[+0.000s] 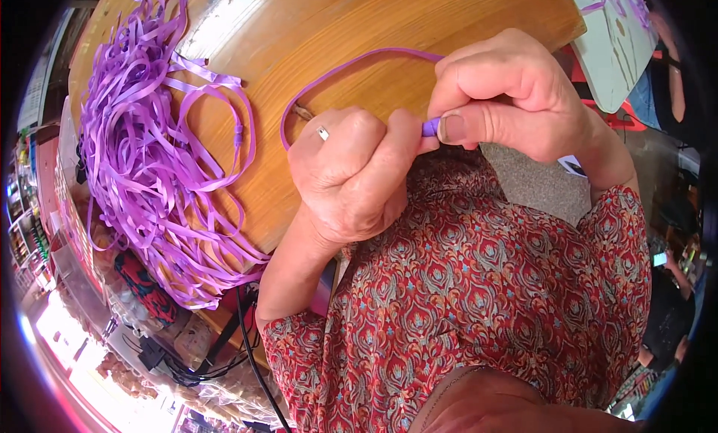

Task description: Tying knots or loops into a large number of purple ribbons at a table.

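Observation:
My left hand (351,171) and my right hand (516,96) meet in front of my chest, near the table's edge. Both are closed on a purple ribbon (366,54), which loops over the table between them. A short wrapped, darker purple section (430,126) shows between my fingertips, pinched from both sides. My fingers hide most of that spot. A large tangled heap of purple ribbons (142,141) lies left of my left hand. One loop (238,134) of it, with a similar wrapped section, spreads toward the middle of the table.
The wooden table (329,22) curves around in front of me. A white surface (617,51) with more purple ribbon stands at the far right, with people nearby. Black cables (250,358), plastic bags and a dark red-and-blue patterned item (146,287) lie below the table's left side.

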The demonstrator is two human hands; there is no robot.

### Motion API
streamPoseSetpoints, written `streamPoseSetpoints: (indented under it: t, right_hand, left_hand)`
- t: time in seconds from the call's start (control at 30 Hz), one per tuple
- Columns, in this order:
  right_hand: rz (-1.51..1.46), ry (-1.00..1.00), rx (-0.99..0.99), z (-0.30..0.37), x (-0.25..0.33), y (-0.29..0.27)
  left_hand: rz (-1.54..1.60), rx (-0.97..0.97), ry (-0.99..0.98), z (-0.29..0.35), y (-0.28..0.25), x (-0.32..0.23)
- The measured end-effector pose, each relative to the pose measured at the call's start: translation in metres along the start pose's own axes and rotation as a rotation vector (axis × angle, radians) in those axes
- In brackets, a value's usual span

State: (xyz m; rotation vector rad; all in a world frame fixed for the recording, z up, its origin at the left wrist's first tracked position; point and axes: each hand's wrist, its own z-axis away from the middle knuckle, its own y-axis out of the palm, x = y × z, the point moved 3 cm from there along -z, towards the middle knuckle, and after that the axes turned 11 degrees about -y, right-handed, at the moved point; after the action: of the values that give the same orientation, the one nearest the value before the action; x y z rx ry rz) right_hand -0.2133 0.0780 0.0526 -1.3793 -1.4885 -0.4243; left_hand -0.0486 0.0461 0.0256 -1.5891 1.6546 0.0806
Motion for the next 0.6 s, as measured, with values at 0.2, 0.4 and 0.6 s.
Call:
streamPoseSetpoints:
  t: [0.2,0.4,0.6]
  right_hand:
    - [-0.233,0.236,0.008,0.000,0.000,-0.001]
    - [-0.273,0.553,0.063,-0.004,-0.009,-0.009]
    - [-0.038,0.219,-0.087,0.000,-0.013,-0.011]
  left_hand:
    - [-0.056,0.025,0.014,0.000,-0.001,-0.003]
    - [0.122,0.086,-0.290,-0.003,0.006,0.010]
    - [0.280,0.026,-0.477,-0.001,0.006,0.020]
